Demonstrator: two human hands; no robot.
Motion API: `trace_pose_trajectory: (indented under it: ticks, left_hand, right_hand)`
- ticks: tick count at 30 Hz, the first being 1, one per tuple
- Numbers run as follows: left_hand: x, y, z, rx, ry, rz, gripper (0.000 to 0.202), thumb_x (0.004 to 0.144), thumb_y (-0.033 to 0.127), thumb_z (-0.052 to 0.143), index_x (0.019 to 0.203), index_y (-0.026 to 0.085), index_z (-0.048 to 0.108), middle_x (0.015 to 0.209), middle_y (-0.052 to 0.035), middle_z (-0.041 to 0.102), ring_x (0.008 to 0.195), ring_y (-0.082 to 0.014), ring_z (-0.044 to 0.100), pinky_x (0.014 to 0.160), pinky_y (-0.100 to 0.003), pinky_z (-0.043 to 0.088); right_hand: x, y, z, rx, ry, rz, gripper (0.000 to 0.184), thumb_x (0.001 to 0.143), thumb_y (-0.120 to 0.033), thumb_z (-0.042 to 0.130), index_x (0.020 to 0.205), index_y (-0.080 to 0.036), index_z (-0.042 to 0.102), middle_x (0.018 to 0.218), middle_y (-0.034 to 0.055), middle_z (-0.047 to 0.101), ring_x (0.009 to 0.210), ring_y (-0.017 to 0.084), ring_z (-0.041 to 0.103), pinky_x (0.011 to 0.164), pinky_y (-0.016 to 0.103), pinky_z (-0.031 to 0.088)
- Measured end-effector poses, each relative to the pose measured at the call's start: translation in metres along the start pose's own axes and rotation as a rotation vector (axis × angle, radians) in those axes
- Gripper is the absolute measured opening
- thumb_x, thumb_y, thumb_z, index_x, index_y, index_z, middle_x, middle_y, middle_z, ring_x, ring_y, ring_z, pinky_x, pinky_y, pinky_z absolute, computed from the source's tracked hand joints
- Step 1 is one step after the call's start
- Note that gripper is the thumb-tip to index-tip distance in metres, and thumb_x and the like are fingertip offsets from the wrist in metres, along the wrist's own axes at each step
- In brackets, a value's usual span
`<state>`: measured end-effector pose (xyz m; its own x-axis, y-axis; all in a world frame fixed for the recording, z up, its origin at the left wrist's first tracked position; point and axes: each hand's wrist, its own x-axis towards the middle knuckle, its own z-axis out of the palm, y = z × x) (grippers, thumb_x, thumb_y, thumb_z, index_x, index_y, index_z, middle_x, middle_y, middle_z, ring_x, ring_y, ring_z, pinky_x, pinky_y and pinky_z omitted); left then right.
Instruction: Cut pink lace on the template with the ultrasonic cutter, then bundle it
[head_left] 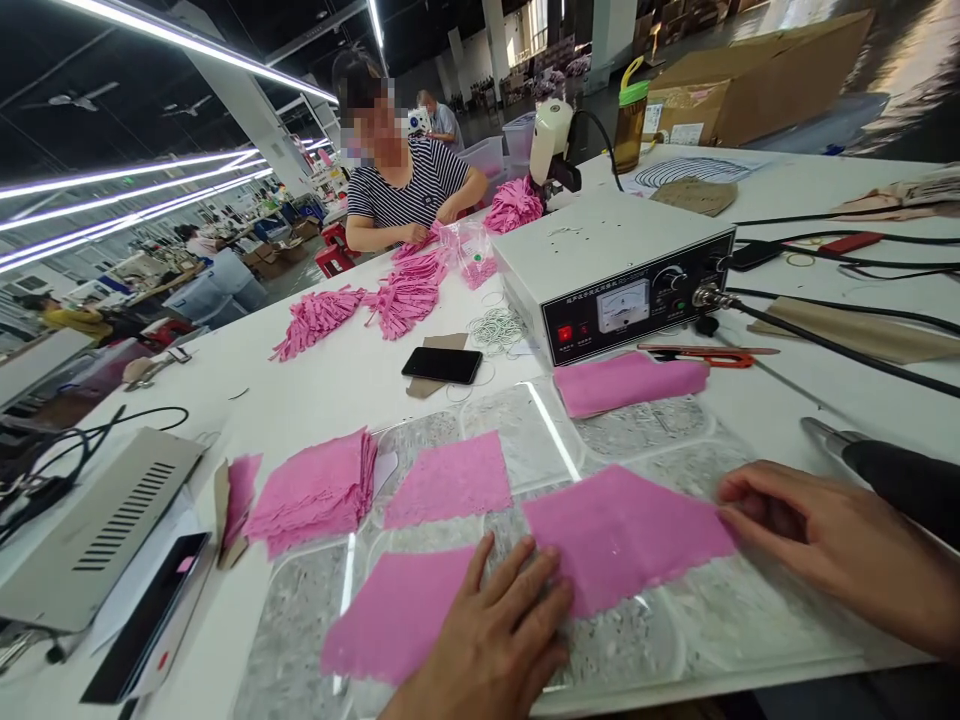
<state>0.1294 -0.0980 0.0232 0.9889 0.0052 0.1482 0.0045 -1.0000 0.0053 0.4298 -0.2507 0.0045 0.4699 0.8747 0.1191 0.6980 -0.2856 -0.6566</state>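
Left hand [499, 620]: palm down, fingers slightly spread and apart, gripping nothing. Its foremost fingertips rest at the left edge of the central pink panel [626, 540]; its outer finger lies at the right edge of the lower-left pink panel [397, 612].

Right hand [832, 550]: thumb and forefinger together, clamped on the right corner of the central pink panel. The panel lies between the two hands, on the patterned mat [712, 640].

Adjacent items: a smaller pink piece [454, 480] lies beyond the left hand, with the pink stack [315, 485] to its left. A folded pink piece [630, 383] lies in front of the control box [615, 275]. The black-handled tool [900, 475] lies just beyond the right hand
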Motion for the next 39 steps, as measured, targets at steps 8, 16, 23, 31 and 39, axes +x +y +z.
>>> trace_pose_trajectory:
  ticks: [8,16,23,31,39]
  left_hand:
    - [-0.003,-0.007,0.002,0.091,0.057,0.052,0.041,0.095,0.031,0.055,0.133,0.014,0.055,0.142,-0.0105,0.053,0.140,-0.0275,0.037,0.121,-0.052,0.010]
    - [0.003,-0.010,0.004,0.118,0.109,0.104,0.041,0.095,0.034,0.057,0.132,0.017,0.056,0.140,-0.0103,0.054,0.141,-0.0276,0.036,0.121,-0.053,0.008]
    - [0.007,-0.030,0.010,0.153,0.140,0.250,0.038,0.097,0.043,0.051,0.130,0.024,0.059,0.138,-0.0076,0.057,0.139,-0.0266,0.039,0.119,-0.055,0.001]
    - [0.043,-0.043,-0.010,0.065,0.086,0.373,0.042,0.098,0.046,0.048,0.129,0.019,0.059,0.140,-0.0074,0.055,0.140,-0.0232,0.038,0.122,-0.045,0.010]
    - [0.114,-0.032,-0.008,-0.093,-0.037,0.455,0.035,0.101,0.022,0.043,0.134,0.015,0.053,0.140,-0.0053,0.055,0.136,-0.0208,0.044,0.119,-0.042,0.026]
  right_hand:
    - [-0.009,-0.007,0.004,-0.003,0.092,-0.406,0.014,0.090,-0.022,0.051,0.092,-0.024,0.065,0.081,0.0030,0.067,0.067,0.018,0.067,0.057,0.026,0.056]
    - [-0.016,-0.001,0.005,-0.020,0.053,-0.412,0.018,0.093,-0.019,0.050,0.105,-0.024,0.063,0.088,0.0039,0.065,0.074,0.015,0.066,0.063,0.023,0.054]
    - [-0.018,-0.009,0.000,-0.003,0.112,-0.363,0.017,0.092,-0.016,0.050,0.093,-0.022,0.066,0.082,0.0054,0.066,0.071,0.017,0.065,0.062,0.026,0.054]
    - [-0.032,-0.009,0.004,0.110,0.230,-0.292,0.024,0.090,-0.013,0.048,0.095,-0.024,0.070,0.086,0.0074,0.065,0.080,0.020,0.065,0.067,0.031,0.056]
    - [-0.048,0.021,0.030,0.232,0.476,-0.058,0.018,0.092,-0.028,0.047,0.085,-0.026,0.064,0.090,0.0055,0.065,0.086,0.023,0.066,0.079,0.036,0.057]
